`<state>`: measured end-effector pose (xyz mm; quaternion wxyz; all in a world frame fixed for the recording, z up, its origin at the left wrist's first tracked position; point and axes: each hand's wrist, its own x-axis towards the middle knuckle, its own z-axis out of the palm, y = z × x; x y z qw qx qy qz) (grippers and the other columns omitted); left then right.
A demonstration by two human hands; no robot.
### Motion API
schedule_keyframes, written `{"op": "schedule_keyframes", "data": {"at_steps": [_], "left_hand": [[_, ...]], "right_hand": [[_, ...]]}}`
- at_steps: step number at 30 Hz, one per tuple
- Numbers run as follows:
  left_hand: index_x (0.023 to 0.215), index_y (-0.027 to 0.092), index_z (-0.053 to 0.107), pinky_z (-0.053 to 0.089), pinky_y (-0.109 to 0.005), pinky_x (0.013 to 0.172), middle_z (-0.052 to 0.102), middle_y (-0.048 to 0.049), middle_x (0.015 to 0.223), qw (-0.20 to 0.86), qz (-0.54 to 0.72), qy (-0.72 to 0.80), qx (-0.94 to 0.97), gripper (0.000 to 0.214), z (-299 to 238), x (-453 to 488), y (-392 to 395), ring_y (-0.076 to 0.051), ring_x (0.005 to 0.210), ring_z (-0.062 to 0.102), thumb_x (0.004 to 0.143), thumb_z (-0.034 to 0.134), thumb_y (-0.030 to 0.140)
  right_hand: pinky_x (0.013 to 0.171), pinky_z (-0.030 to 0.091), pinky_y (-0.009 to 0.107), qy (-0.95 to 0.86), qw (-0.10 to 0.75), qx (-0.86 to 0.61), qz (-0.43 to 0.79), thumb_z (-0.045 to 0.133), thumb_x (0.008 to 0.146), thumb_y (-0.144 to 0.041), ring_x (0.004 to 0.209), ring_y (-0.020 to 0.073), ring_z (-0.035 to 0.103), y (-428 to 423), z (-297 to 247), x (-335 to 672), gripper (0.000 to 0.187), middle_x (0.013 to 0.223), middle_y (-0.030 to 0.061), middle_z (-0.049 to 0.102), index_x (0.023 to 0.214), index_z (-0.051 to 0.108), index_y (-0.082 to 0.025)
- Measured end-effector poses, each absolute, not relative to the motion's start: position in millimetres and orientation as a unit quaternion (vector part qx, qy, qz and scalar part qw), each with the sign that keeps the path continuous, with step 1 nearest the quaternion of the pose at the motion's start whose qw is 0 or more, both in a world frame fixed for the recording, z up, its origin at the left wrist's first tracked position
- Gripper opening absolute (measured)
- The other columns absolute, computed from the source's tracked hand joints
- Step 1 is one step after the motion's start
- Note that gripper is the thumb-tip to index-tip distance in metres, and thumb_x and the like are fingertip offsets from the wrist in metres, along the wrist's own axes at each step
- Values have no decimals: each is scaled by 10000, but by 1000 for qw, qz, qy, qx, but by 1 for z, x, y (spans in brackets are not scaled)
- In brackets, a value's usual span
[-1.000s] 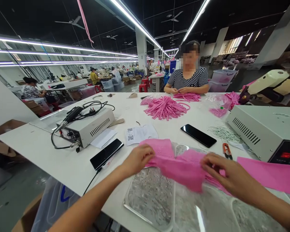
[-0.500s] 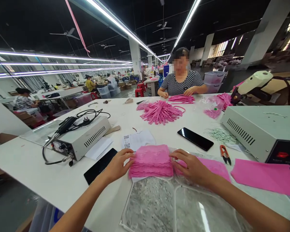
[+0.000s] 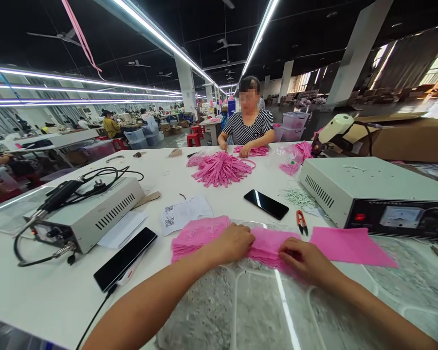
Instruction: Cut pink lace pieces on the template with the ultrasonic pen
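Two stacks of pink lace-edged fabric lie side by side in front of me. My left hand (image 3: 237,241) is at the near-left edge of the right fabric stack (image 3: 264,243), fingers bent and closed on it; the wrist crosses in front of the left fabric stack (image 3: 200,233). At the right end of the same stack, my right hand (image 3: 302,256) has thumb and fingers closed on the edge, with the fingertips partly hidden. A flat pink fabric piece (image 3: 350,245) lies just to the right of my right hand. Beneath is a clear plastic sheet (image 3: 266,311) over a grey patterned surface.
Beyond the stacks are a black phone (image 3: 266,204), orange thread snips (image 3: 301,222) and a pile of pink straps (image 3: 222,169). Grey machine boxes stand left (image 3: 91,214) and right (image 3: 375,189). A plugged-in phone (image 3: 126,257) lies left. Opposite, a person (image 3: 248,126) handles pink strips.
My view has swung right. My left hand has left the left stack's side and moved to the right stack; my right hand has shifted from between the stacks to the right stack's far end.
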<state>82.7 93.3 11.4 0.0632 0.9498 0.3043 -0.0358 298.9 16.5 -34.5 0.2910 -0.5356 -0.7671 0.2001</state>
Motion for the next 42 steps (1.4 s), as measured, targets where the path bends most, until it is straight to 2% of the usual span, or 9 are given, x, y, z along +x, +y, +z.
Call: {"op": "schedule_keyframes", "data": {"at_steps": [7, 10, 13, 17, 23, 27, 33, 37, 42], "left_hand": [[1178, 152, 574, 543, -391, 837, 603, -82, 1159, 104, -32, 325, 939, 290, 26, 74, 96, -193, 979, 624, 951, 569, 333], [1149, 144, 582, 547, -377, 810, 615, -73, 1116, 120, -5, 319, 940, 280, 29, 73, 97, -182, 940, 630, 948, 574, 338], [973, 133, 618, 523, -336, 805, 629, -44, 978, 137, 31, 292, 946, 131, 35, 72, 96, -160, 891, 616, 955, 537, 234], [770, 166, 595, 477, -240, 764, 617, -14, 873, 180, 53, 232, 955, 185, 44, 58, 82, -132, 828, 588, 898, 481, 95], [886, 169, 585, 453, -290, 739, 599, -60, 916, 185, 108, 271, 938, 132, 18, 24, 21, -176, 835, 563, 941, 471, 206], [997, 179, 595, 451, -334, 776, 633, -72, 966, 147, 145, 256, 944, 152, -17, 11, -14, -205, 861, 571, 921, 575, 310], [929, 195, 599, 458, -306, 754, 655, -53, 884, 149, 179, 292, 927, 197, -22, 8, -10, -170, 806, 591, 966, 413, 142], [967, 200, 556, 474, -251, 715, 641, -35, 897, 185, 192, 315, 911, 96, -5, 1, -7, -149, 811, 599, 936, 471, 167], [1008, 199, 589, 441, -301, 793, 621, -61, 977, 155, 176, 237, 943, 96, -9, -2, -22, -171, 870, 572, 947, 523, 232]], "right_hand": [[543, 426, 260, -751, 312, -540, 216, 495, 932, -382, 591, 135, 545, 20, -34, 303, 316, 669, -2, 584, 707, 568, -173], [521, 414, 262, -746, 327, -549, 188, 439, 950, -353, 565, 140, 530, 19, -32, 303, 308, 642, -5, 577, 714, 544, -185], [511, 426, 270, -744, 340, -553, 157, 388, 962, -313, 547, 148, 528, 8, -26, 304, 258, 673, 11, 616, 803, 555, -196], [586, 480, 289, -778, 334, -515, 132, 418, 940, -233, 660, 170, 602, -27, -23, 299, 198, 825, 49, 666, 983, 607, -196], [635, 533, 276, -823, 317, -462, 94, 406, 912, -98, 748, 177, 651, -74, -41, 286, 264, 897, 74, 668, 1017, 627, -198], [632, 561, 279, -843, 304, -439, 70, 394, 905, -67, 752, 181, 656, -79, -44, 286, 276, 891, 75, 658, 958, 627, -204], [660, 583, 257, -844, 324, -425, 37, 407, 893, -50, 804, 175, 677, -81, -40, 288, 328, 936, 85, 681, 1063, 643, -200], [657, 587, 255, -844, 332, -421, 14, 407, 895, -48, 821, 183, 688, -85, -41, 287, 342, 950, 84, 694, 1092, 640, -203], [697, 587, 264, -845, 340, -413, -8, 404, 904, -56, 824, 183, 686, -86, -43, 287, 317, 940, 83, 701, 1082, 626, -197]]}}
